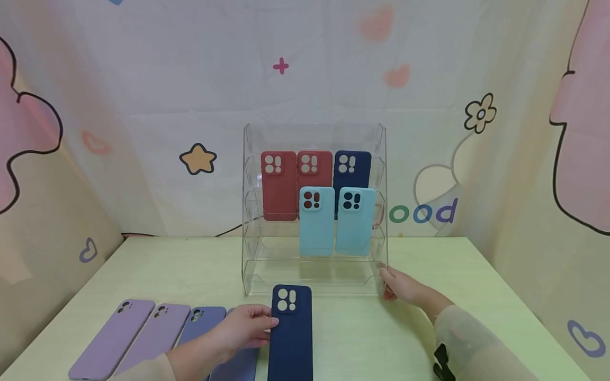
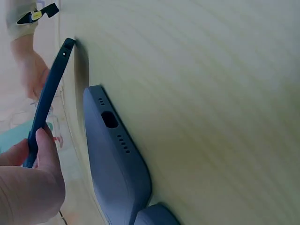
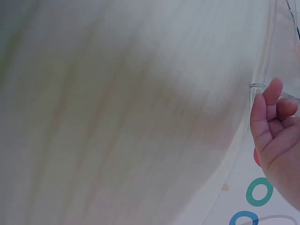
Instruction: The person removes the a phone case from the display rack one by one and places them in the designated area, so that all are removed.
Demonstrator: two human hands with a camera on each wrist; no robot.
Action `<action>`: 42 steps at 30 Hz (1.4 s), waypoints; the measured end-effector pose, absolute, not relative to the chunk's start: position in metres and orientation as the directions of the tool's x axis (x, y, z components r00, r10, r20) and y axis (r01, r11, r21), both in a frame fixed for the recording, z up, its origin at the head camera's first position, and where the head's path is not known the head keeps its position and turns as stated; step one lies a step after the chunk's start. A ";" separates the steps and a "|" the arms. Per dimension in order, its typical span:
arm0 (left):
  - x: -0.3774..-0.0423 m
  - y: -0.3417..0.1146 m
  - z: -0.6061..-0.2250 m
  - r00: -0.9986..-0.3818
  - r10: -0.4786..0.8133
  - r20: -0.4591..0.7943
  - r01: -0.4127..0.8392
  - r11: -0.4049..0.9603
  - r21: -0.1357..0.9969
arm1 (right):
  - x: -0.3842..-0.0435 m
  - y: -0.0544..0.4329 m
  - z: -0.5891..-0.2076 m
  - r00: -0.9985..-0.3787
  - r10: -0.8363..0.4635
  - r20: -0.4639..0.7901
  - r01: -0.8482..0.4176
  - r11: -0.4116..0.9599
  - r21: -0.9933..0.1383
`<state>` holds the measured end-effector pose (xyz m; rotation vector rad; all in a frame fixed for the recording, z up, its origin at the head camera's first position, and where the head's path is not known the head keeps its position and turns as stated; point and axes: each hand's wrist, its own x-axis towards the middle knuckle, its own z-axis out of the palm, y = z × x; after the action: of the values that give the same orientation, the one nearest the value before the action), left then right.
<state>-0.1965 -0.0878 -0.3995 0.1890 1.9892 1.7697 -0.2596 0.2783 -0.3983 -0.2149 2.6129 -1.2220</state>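
Note:
My left hand (image 1: pixel 245 330) pinches a dark blue phone case (image 1: pixel 290 338) by its left edge, thumb against the side. The case stands upright in front of the rack, camera cutouts at the top; in the left wrist view this case (image 2: pixel 49 96) appears edge-on. With its fingertips my right hand (image 1: pixel 402 286) grips the lower right side of a clear tiered display rack (image 1: pixel 314 288). In the right wrist view the fingers (image 3: pixel 262 122) bend at the rack's edge. The rack holds two red cases (image 1: pixel 279 193), a dark blue case (image 1: pixel 352 166) and two light blue cases (image 1: pixel 316 227).
On the table's left lie two light purple cases (image 1: pixel 111 338) and two blue-violet cases (image 1: pixel 202 320), side by side, partly behind my left arm. A printed curtain (image 1: pixel 314 95) hangs behind the table (image 1: pixel 371 338) and along both sides.

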 end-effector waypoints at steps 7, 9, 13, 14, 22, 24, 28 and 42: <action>-0.195 -0.091 -0.405 -0.890 0.355 -0.287 -0.229 0.197 0.953 | -0.260 0.278 -0.398 -0.958 -0.241 -0.155 -0.038 0.643 -0.765; -0.195 -0.092 -0.406 -0.892 0.342 -0.296 -0.237 0.205 0.950 | -0.260 0.278 -0.398 -0.958 -0.241 -0.157 -0.037 0.647 -0.762; -0.196 -0.094 -0.407 -0.894 0.322 -0.312 -0.252 0.215 0.943 | -0.259 0.276 -0.398 -0.958 -0.238 -0.160 -0.031 0.642 -0.766; -0.196 -0.095 -0.408 -0.894 0.315 -0.318 -0.258 0.216 0.941 | -0.259 0.276 -0.398 -0.958 -0.237 -0.159 -0.030 0.638 -0.769; -0.197 -0.101 -0.406 -0.880 0.328 -0.342 -0.277 0.229 0.933 | -0.258 0.274 -0.398 -0.956 -0.243 -0.165 -0.031 0.643 -0.765; -0.197 -0.104 -0.404 -0.871 0.347 -0.347 -0.277 0.235 0.932 | -0.258 0.274 -0.398 -0.956 -0.245 -0.163 -0.034 0.644 -0.764; -0.196 -0.111 -0.400 -0.848 0.392 -0.355 -0.282 0.233 0.931 | -0.260 0.275 -0.398 -0.953 -0.257 -0.158 -0.044 0.638 -0.768; -0.200 -0.127 -0.389 -0.797 0.483 -0.362 -0.277 0.241 0.930 | -0.260 0.279 -0.398 -0.949 -0.265 -0.174 -0.032 0.626 -0.779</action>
<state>-0.2004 -0.1275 -0.3891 0.1884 1.9114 1.6158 -0.2603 0.2792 -0.3976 -0.2406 2.5790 -1.2275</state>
